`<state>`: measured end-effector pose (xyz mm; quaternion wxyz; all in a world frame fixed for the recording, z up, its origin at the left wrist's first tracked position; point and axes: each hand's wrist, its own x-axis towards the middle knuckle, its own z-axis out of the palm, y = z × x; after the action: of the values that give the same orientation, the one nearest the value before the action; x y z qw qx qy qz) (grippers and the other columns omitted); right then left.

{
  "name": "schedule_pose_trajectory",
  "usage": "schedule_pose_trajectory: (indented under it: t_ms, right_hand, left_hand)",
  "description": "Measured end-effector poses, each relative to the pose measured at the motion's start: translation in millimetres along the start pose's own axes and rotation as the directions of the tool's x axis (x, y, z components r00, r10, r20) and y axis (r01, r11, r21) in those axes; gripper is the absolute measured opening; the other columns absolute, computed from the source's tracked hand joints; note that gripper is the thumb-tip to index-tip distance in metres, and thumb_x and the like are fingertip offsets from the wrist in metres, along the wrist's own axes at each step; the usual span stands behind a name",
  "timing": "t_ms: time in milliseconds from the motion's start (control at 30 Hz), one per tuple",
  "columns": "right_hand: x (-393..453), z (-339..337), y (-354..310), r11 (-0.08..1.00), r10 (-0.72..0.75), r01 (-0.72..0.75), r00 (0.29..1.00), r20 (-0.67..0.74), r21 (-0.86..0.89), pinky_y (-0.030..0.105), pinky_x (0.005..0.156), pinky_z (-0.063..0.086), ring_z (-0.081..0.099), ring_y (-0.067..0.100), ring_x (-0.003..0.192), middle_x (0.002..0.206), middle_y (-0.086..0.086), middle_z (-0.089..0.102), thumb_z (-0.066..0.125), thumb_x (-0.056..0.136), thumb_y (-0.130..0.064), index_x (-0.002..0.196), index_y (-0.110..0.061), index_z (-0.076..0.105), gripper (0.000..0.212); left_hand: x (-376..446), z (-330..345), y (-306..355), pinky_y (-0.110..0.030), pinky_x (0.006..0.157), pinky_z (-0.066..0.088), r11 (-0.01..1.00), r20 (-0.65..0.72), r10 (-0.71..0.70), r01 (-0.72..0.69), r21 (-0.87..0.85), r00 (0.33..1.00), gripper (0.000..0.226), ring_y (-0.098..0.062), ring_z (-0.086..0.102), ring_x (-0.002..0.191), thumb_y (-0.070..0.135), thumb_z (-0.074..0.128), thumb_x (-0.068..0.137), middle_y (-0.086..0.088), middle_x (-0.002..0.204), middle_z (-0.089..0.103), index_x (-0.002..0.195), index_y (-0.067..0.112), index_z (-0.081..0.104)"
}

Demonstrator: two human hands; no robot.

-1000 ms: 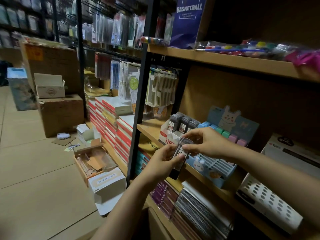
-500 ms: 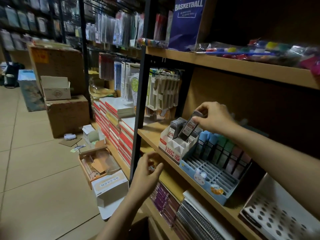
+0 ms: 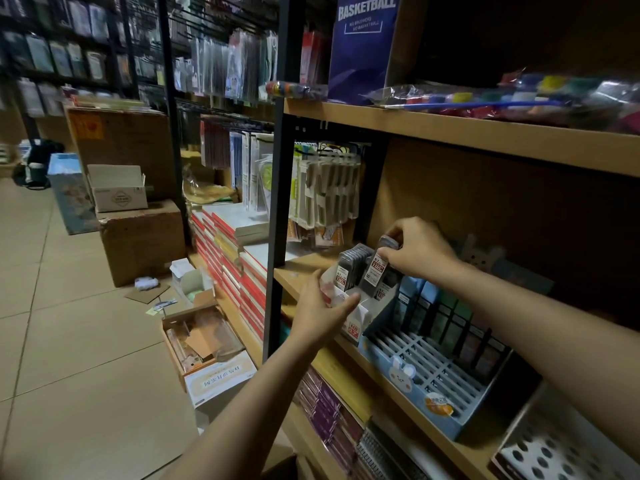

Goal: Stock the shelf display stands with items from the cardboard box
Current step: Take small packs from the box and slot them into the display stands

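Observation:
A white and red display stand [image 3: 356, 318] sits on the middle wooden shelf [image 3: 304, 268], holding grey pencil-lead cases [image 3: 351, 263] with red labels. My right hand [image 3: 420, 249] pinches one grey lead case [image 3: 375, 270] by its top, its lower end down in the stand's middle row. My left hand [image 3: 320, 310] grips the stand's front left corner. A blue bunny display stand [image 3: 415, 362] with slotted dividers stands right beside it, with dark packets along its back row. An open cardboard box [image 3: 199, 336] lies on the floor below left.
A white carton [image 3: 221, 375] lies against the open box. Brown cartons [image 3: 143, 242] and a white box [image 3: 117, 190] stand down the aisle. Red-edged notebooks [image 3: 228, 251] are stacked left of the black upright post [image 3: 277, 216]. A perforated white tray [image 3: 554, 455] sits at bottom right.
My left hand rose from below the shelf edge and took hold of the stand's front corner. My right hand pushed the lead case lower into the stand.

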<state>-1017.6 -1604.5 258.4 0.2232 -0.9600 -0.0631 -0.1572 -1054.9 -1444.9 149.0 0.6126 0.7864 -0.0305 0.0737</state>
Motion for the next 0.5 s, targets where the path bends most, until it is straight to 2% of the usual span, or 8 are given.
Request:
schedule_pose_trajectory:
  t_ms: [33,100,233,367,500]
  right_hand:
    - [0,-1,2,1.0,-0.007,0.007,1.0,0.003,-0.01,0.023,0.055,0.046,0.061,0.008,0.072,0.085,0.0,0.067,0.073,0.085,-0.022,0.092,-0.017,0.065,0.011]
    - [2,-4,4,1.0,0.008,-0.008,1.0,0.017,-0.009,0.027,0.06,0.051,0.063,0.012,0.074,0.085,0.001,0.067,0.072,0.086,-0.023,0.092,-0.016,0.065,0.011]
    - [5,-12,7,1.0,0.027,-0.026,0.999,0.042,-0.015,0.028,0.06,0.052,0.063,0.014,0.074,0.084,0.001,0.066,0.07,0.087,-0.026,0.092,-0.018,0.064,0.011]
    - [3,-16,6,0.998,-0.03,0.031,0.999,0.028,-0.046,0.022,0.055,0.045,0.06,0.008,0.071,0.084,0.0,0.068,0.069,0.088,-0.024,0.093,-0.018,0.068,0.008]
    - [-2,-12,2,0.997,-0.07,0.07,0.997,0.023,-0.039,0.021,0.057,0.049,0.062,0.009,0.073,0.087,0.002,0.07,0.07,0.086,-0.021,0.095,-0.015,0.072,0.011]
  left_hand:
    - [0,3,1,-0.038,0.1,0.049,1.0,-0.002,-0.011,0.011,0.014,1.0,0.085,-0.022,0.044,0.131,0.037,0.072,0.084,-0.007,0.153,0.031,0.152,0.02,0.022]
    - [0,6,1,-0.044,0.105,0.046,0.999,-0.014,-0.019,0.019,0.032,1.0,0.081,-0.023,0.044,0.132,0.034,0.07,0.087,-0.008,0.152,0.034,0.151,0.016,0.024]
    - [0,10,-1,-0.045,0.104,0.046,1.0,-0.027,-0.02,0.021,0.02,0.999,0.075,-0.023,0.047,0.128,0.029,0.07,0.087,-0.008,0.148,0.037,0.148,0.016,0.028]
    - [-1,11,-1,-0.045,0.103,0.047,0.999,-0.021,-0.041,0.041,0.005,0.999,0.078,-0.024,0.047,0.129,0.03,0.07,0.086,-0.008,0.15,0.035,0.15,0.018,0.025]
    - [-3,11,-2,-0.048,0.103,0.047,0.997,-0.018,-0.066,0.065,-0.027,0.998,0.081,-0.026,0.045,0.132,0.03,0.07,0.086,-0.007,0.153,0.032,0.151,0.021,0.023]
